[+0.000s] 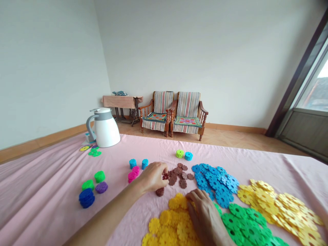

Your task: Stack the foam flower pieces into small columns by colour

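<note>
My left hand (pixel 155 176) is closed, thumb and fingers pinching a short stack of dark brown-red snowflake discs (pixel 165 176). Around its fingertips lies a loose spread of brown snowflake discs (pixel 176 174), and just below it stands a small brown stack (pixel 160 192). My right hand (pixel 203 213) rests palm down at the edge of the golden-yellow discs (pixel 174 223), its fingers loosely bent. I see nothing held in it, though its palm side is hidden. Blue discs (pixel 216 182) lie beyond its knuckles, and green discs (pixel 246 222) to its right.
Paler yellow discs (pixel 279 205) spread at the right. Pink (pixel 133 174), dark blue (pixel 86 198) and purple (pixel 101 187) stacks stand at the left. A white jug (pixel 106 130) stands on the pink cloth (pixel 51 191). Two wooden chairs (pixel 188 112) stand behind.
</note>
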The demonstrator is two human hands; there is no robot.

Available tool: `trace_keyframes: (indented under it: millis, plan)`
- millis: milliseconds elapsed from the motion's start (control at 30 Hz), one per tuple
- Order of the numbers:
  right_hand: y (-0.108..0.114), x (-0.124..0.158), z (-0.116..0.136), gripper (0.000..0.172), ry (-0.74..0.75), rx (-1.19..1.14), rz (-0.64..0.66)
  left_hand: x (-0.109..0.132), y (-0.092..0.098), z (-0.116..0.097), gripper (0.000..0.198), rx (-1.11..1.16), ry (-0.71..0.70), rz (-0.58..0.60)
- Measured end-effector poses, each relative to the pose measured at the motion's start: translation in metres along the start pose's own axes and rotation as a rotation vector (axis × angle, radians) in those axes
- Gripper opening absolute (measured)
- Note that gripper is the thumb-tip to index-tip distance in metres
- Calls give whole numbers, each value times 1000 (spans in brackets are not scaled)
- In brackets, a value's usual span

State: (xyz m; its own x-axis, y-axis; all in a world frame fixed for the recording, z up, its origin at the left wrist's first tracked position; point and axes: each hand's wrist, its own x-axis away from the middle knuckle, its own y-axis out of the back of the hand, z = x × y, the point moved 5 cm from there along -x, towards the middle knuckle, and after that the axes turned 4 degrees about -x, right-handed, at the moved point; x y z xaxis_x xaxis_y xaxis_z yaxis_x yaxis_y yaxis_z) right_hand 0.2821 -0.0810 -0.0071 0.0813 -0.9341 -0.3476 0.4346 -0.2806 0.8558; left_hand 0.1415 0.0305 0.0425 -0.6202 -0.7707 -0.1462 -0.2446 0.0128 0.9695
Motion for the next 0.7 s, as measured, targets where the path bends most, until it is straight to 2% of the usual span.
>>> trace_keyframes:
  millis: [133, 300, 533, 700]
  plan:
    - [0, 0, 1, 21, -2, -1, 6, 17, 11, 6, 14, 88, -6, 22]
    - [0, 0, 2, 22, 7, 19, 17, 31, 9, 4, 12, 107, -17, 75]
    - [-1, 0, -1, 21, -6, -2, 8, 33, 2, 6, 12, 68, -7, 75]
    - [0, 1, 0, 21, -13, -8, -1, 27, 4, 9, 21, 90, 14, 43]
